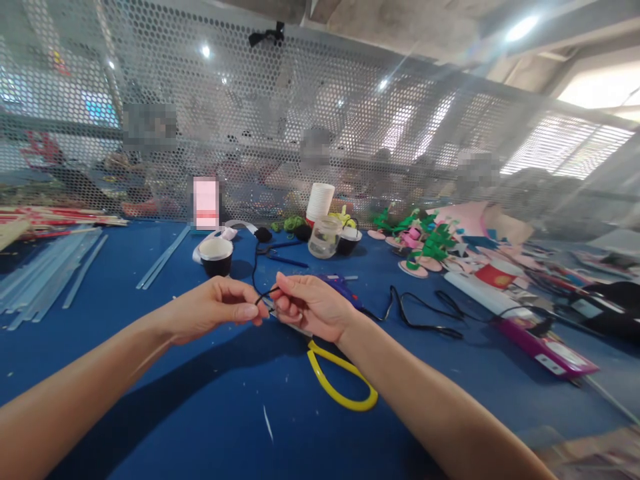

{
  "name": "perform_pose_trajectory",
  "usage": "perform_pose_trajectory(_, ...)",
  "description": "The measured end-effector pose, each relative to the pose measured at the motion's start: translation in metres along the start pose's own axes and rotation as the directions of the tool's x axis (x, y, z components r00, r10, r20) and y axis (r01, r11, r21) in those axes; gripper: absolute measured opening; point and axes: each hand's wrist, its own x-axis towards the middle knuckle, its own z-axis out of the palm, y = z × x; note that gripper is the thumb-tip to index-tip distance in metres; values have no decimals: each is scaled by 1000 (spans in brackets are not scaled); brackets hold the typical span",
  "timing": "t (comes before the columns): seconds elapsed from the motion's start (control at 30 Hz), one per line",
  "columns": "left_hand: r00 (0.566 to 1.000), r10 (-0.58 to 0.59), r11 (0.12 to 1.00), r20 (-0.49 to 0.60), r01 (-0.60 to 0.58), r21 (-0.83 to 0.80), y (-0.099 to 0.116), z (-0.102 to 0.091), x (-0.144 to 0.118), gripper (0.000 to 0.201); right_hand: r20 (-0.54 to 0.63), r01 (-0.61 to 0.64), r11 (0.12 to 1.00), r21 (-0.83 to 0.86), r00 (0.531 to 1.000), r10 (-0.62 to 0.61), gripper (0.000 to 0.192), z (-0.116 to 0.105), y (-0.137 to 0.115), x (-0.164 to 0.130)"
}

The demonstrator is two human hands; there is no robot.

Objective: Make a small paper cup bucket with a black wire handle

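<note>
A thin black cord runs between my two hands above the blue table. My left hand pinches it between thumb and fingertips. Close beside it, my right hand grips the other end of the short stretch, fingers curled. From the hands the cord leads back toward a small black ball of yarn. Under my right hand lies a pair of scissors with yellow handles; the hand and arm hide part of them. Behind my right wrist rests a purple-blue glue gun, partly covered.
A black-and-white paper cup, pliers and a glass jar stand or lie behind my hands. Clear glue sticks are at left. Green craft plants and a purple power strip are at right. A perforated metal screen borders the back.
</note>
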Motion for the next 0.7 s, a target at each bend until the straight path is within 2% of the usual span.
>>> perform_pose_trajectory(0.1, 999, -36, 991, -28, 32, -131, 0, 1, 0, 10, -100, 160, 965, -208, 978, -184, 31, -1, -1, 1)
perform_pose_trajectory(0.17, 996, -33, 960, -88, 7, -280, 1, 2, 1, 10, -176, 280, 897, -341, 918, -354, 34, -4, -1, 3)
perform_pose_trajectory(0.23, 982, -22, 914, -186, -55, -401, 1, 4, 4, 7, -259, 330, 870, -367, 862, -436, 38, -7, 0, 6)
perform_pose_trajectory(0.27, 970, -23, 894, -240, -88, -440, 0, 5, 5, 4, -293, 328, 883, -337, 854, -429, 40, -7, 1, 8)
perform_pose_trajectory(0.33, 946, -37, 868, -322, -130, -480, -3, 7, 9, 3, -302, 283, 931, -230, 889, -345, 41, -7, 4, 10)
perform_pose_trajectory(0.43, 935, -57, 860, -350, -131, -492, -10, 11, 11, 5, -193, 218, 970, -107, 953, -236, 33, -4, 10, 11)
perform_pose_trajectory(0.53, 949, -29, 910, -314, -105, -402, -14, 11, 11, 4, -173, 262, 953, -152, 942, -287, 26, -3, 13, 11)
perform_pose_trajectory(0.63, 933, 73, 984, -352, -126, -128, -10, 7, 9, 12, -164, 271, 915, -299, 930, -329, 23, -4, 12, 10)
perform_pose_trajectory(0.7, 921, 132, 991, -366, -128, 37, -4, 3, 7, 13, -152, 270, 882, -386, 925, -349, 22, -5, 10, 9)
